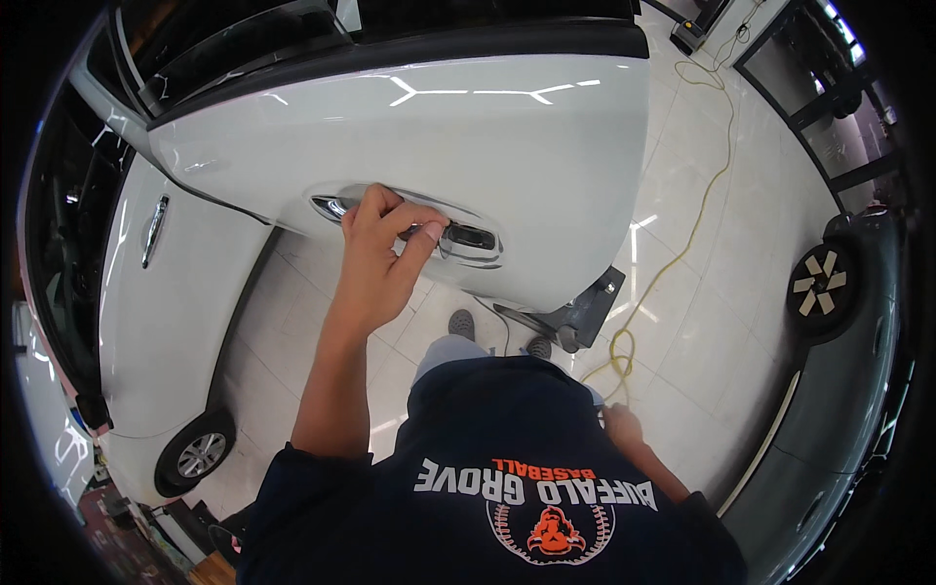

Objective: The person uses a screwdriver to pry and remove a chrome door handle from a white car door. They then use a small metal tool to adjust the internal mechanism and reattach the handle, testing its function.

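A white car door (390, 127) stands before me, with a long chrome door handle (331, 206) set in its outer skin. My left hand (390, 239) is closed at the handle, thumb and forefinger pinched together near its middle. The fingers cover part of the handle. To the right of the fingertips a dark recess (473, 236) shows, ringed by chrome. My right hand (621, 426) hangs low by my right hip with its fingers curled in. Whatever it holds, if anything, is hidden.
Under the door's right end is a dark angular piece (585, 310). A yellow hose (697, 229) trails over the tiled floor, looped near my right hand. Another white car door (161, 292) and a wheel (197, 455) lie left. A dark grey car (848, 429) stands at right.
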Tool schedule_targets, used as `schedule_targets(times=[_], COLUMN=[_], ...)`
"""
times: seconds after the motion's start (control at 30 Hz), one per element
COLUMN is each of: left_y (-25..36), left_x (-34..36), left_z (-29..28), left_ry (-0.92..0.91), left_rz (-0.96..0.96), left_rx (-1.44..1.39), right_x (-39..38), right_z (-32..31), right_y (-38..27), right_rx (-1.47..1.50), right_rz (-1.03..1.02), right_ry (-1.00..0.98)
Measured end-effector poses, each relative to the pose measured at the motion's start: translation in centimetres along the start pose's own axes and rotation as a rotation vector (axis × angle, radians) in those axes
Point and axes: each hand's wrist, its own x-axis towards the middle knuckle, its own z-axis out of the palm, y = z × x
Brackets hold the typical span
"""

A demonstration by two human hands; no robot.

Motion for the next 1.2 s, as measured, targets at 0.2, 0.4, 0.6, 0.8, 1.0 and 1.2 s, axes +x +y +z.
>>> schedule_targets(times=[0.2, 0.4, 0.6, 0.8, 1.0, 1.2], left_y=[-0.1, -0.1, -0.3, -0.4, -0.2, -0.2], left_x=[0.1, 0.1, 0.2, 0.1, 0.0, 0.2], left_z=[0.3, 0.6, 0.7, 0.7, 1.0, 0.9], left_ry=[-0.006, 0.027, 0.017, 0.057, 0.044, 0.035], left_rz=[0.020, 0.051, 0.068, 0.111, 0.118, 0.122], left_rx=[-0.013, 0.017, -0.037, -0.019, -0.037, -0.026], right_x=[-1.9, -3.5, 3.1, 4.7, 3.6, 4.5], right_z=[-9.7, -32.6, -35.8, -35.4, -35.6, -36.6], right_y=[3.7, -14.8, -22.0, -23.3, -24.2, -24.2], right_rx=[0.001, 0.266, -0.176, -0.348, -0.413, -0.293], right_rz=[0.169, -0.315, -0.550, -0.612, -0.597, -0.616], right_ry=[-0.210, 0.598, 0.901, 0.934, 0.857, 0.791])
